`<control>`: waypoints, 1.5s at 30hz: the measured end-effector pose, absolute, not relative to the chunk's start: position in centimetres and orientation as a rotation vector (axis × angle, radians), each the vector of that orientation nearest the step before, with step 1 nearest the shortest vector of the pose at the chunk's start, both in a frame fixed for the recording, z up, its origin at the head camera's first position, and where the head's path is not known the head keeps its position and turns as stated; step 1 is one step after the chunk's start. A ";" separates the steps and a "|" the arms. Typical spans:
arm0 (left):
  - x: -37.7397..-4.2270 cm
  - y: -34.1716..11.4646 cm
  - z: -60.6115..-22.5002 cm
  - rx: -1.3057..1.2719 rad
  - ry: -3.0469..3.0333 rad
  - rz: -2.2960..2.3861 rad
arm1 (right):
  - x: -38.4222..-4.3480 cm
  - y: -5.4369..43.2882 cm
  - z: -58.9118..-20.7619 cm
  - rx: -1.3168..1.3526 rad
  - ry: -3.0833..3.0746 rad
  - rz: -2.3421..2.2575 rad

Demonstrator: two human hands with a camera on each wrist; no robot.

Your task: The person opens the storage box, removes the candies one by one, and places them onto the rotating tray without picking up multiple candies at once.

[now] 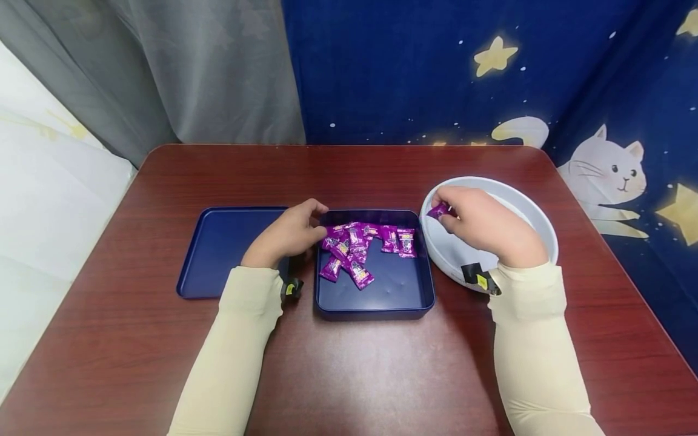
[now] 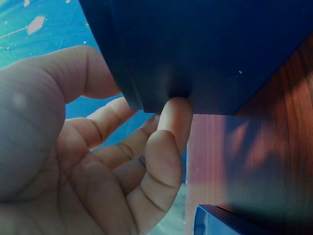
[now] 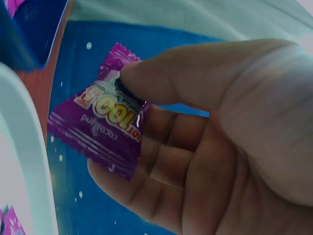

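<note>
A dark blue rectangular box stands mid-table with several purple wrapped candies inside, mostly toward its back and left. My left hand holds the box at its left wall near the back corner; in the left wrist view its fingers curl against the outer wall. Over a round white tray, my right hand pinches one purple wrapped candy between thumb and fingers. Another purple candy shows inside the tray in the right wrist view. My right hand and forearm hide part of the tray.
A flat dark blue lid lies left of the box, partly under my left hand. The box and the round tray stand close together on the reddish-brown table. Grey and blue curtains hang behind the table's far edge.
</note>
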State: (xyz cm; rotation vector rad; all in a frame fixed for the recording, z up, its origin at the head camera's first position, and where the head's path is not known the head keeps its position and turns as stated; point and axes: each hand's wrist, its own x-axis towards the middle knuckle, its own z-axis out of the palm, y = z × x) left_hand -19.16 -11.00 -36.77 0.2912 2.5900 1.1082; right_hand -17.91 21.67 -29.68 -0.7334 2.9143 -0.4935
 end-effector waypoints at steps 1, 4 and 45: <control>-19.2 -11.0 -36.8 0.290 2.589 1.110 | -18.0 22.0 -29.7 -0.694 2.912 -0.499; -19.2 -11.1 -36.9 0.289 2.588 1.111 | -18.1 22.8 -29.7 -0.610 2.915 -0.504; -19.1 -11.2 -36.6 0.255 2.555 1.136 | -21.3 28.0 -33.5 -0.205 2.808 -0.466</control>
